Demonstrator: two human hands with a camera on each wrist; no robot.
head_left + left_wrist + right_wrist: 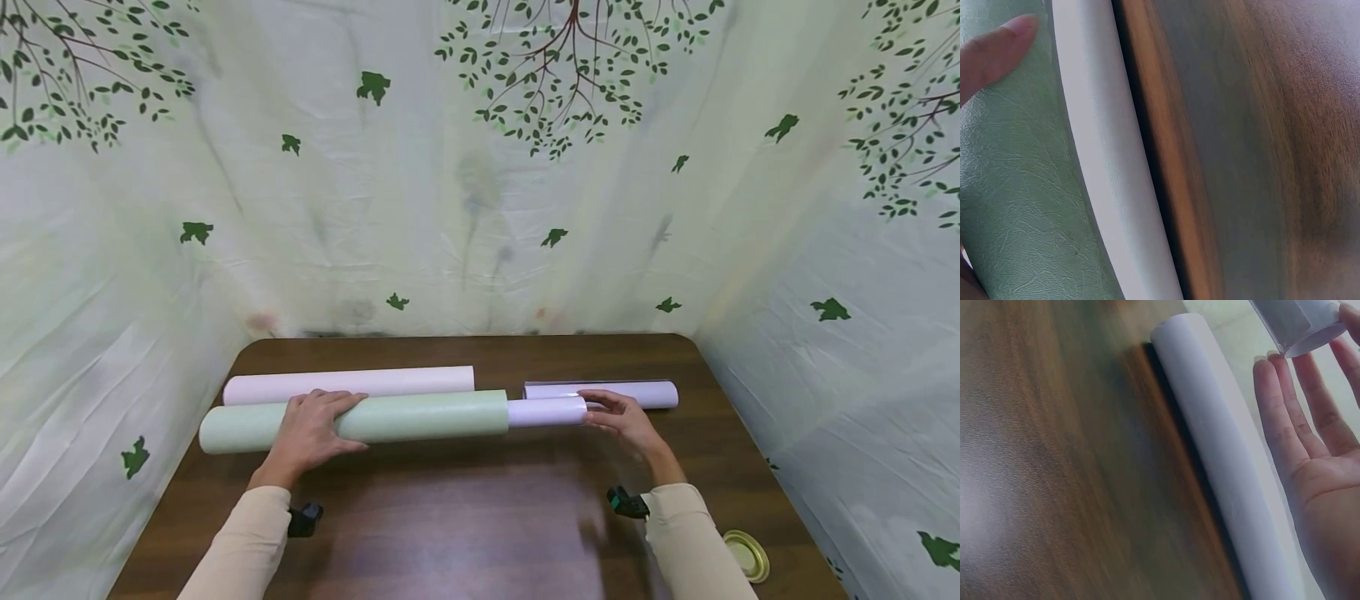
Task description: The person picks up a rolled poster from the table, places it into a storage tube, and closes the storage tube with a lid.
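My left hand [311,429] grips a pale green roll [435,417] from above, around its left half. The roll's leathery, creased surface fills the side of the left wrist view, where one digit [997,53] lies across it. Out of its right end sticks a narrower white roll [546,412]. My right hand [622,421] holds the free end of that white roll between thumb and fingers. In the right wrist view, the roll's hollow end [1316,331] shows above the fingers. What lies inside the green roll is hidden.
Behind the green roll lies a long pinkish-white roll [352,383]. A shorter white roll [630,394] lies behind my right hand. A gold-coloured round lid [747,556] is near my right forearm on the brown wooden table [465,533]. Leaf-patterned curtains [420,208] surround the table.
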